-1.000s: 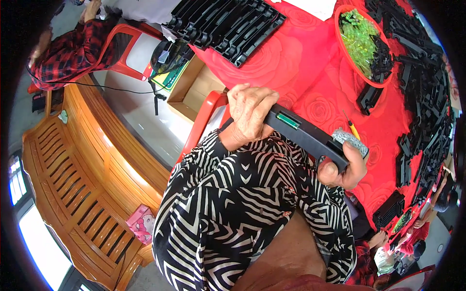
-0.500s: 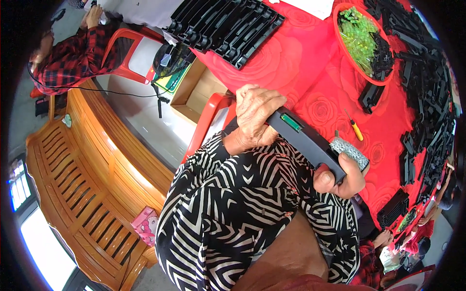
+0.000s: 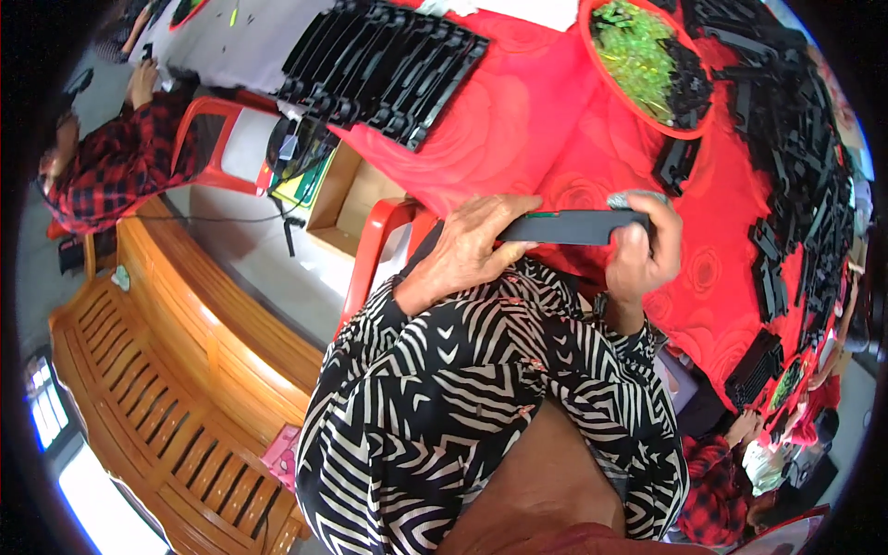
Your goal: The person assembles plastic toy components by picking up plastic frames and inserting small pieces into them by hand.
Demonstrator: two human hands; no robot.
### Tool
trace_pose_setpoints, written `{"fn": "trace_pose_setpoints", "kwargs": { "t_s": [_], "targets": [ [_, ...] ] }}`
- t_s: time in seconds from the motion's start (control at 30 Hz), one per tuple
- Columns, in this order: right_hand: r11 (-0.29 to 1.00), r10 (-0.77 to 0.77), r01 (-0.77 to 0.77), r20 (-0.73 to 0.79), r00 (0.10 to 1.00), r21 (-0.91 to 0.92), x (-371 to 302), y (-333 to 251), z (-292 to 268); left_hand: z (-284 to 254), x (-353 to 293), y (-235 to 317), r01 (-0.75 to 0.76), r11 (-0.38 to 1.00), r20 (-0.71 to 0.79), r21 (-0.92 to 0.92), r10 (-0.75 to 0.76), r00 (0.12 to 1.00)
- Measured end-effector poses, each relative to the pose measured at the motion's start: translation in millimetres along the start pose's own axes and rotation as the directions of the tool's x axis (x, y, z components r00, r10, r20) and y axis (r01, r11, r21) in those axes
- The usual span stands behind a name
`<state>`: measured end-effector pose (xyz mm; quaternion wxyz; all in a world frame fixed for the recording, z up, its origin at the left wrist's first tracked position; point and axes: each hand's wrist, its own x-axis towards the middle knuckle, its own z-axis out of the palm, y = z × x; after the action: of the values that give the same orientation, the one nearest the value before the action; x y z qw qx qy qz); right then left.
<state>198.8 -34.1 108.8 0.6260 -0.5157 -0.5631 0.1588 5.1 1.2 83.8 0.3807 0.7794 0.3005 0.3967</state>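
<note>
In front of my chest I hold a long black plastic casing (image 3: 575, 228) nearly level, its narrow side facing me. My left hand (image 3: 474, 242) pinches its left end between thumb and fingers. Closed round the right end is my right hand (image 3: 646, 248), thumb on the near side. A silver-grey speckled piece (image 3: 638, 199) shows at the right fingers, behind the casing; whether it is held or wrapped round a finger I cannot tell. Only a thin sliver of green shows along the casing's top edge.
A red-rimmed basin (image 3: 698, 129) of green clear pieces and black parts stands on the red rose-patterned tablecloth (image 3: 499, 111). Black casings lie in rows (image 3: 379, 69) at the upper left and in a heap (image 3: 795, 139) at right. A red chair (image 3: 379, 240) is beside my left arm. Other people sit nearby.
The casing has swung from a slant to nearly level, with its right end raised. Its green insert has turned mostly out of sight. My right hand has moved up; the view has shifted.
</note>
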Motion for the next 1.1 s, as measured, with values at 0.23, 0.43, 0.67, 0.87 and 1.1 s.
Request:
{"fn": "trace_pose_setpoints", "kwargs": {
  "t_s": [0.23,0.43,0.67,0.87,1.1],
  "targets": [
    [0.96,0.274,-0.273,0.008,0.962,-0.065,22,24,4,16,-13,-13,0.522,0.722,0.229,-0.455,-0.471,0.852],
    [0.866,0.172,-0.174,-0.048,0.984,-0.468,49,56,-36,13,-6,-21,0.628,0.547,0.19,-0.553,-0.651,0.734],
    [0.625,0.049,0.03,0.078,0.996,-0.78,98,103,-67,14,-7,-24,0.644,0.527,0.157,-0.555,-0.694,0.702],
    [0.414,0.162,0.047,0.124,0.979,-0.909,129,122,-64,11,-8,-27,0.634,0.508,0.119,-0.584,-0.718,0.686],
    [0.204,0.274,0.17,0.223,0.936,-0.964,146,124,-43,12,-12,-31,0.639,0.492,0.129,-0.592,-0.724,0.677]
  ]
}}
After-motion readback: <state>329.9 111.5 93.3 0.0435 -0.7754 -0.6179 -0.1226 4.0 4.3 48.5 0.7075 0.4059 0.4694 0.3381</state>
